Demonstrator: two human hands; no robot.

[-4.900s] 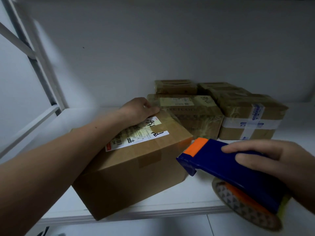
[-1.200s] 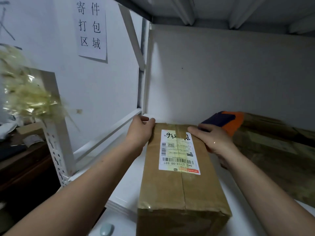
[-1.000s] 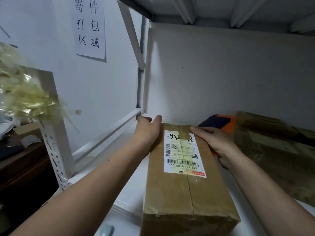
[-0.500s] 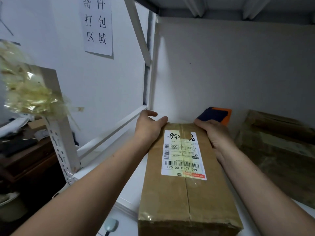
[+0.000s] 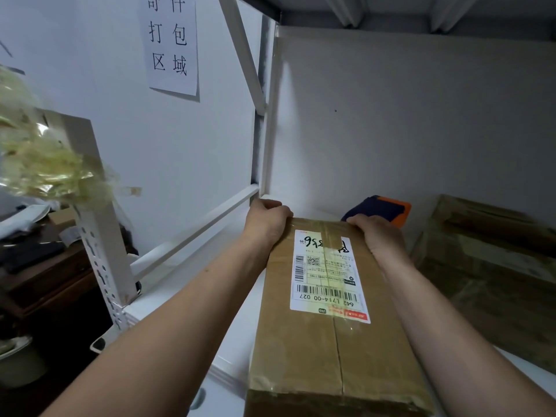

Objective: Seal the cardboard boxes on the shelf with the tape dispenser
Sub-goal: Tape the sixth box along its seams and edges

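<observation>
A long brown cardboard box (image 5: pixel 328 350) lies lengthwise on the white shelf (image 5: pixel 234 332), with tape along its top seam and a white shipping label. My left hand (image 5: pixel 266 225) grips the box's far left corner, fingers curled over the edge. My right hand (image 5: pixel 376 236) is at the far right corner and holds the blue and orange tape dispenser (image 5: pixel 379 209), whose head sticks out behind the fingers. The dispenser's handle and roll are hidden by the hand and the box.
More taped brown boxes (image 5: pixel 493 266) lie on the shelf to the right. The shelf's white upright and diagonal brace (image 5: pixel 264 115) stand at the left. A post (image 5: pixel 96 212) with crumpled tape scraps (image 5: pixel 39 164) is further left, above a dark desk.
Compared with about five seconds ago the box now lies lengthwise towards me. In the last second both hands slid to its far end and the dispenser moved behind the far edge.
</observation>
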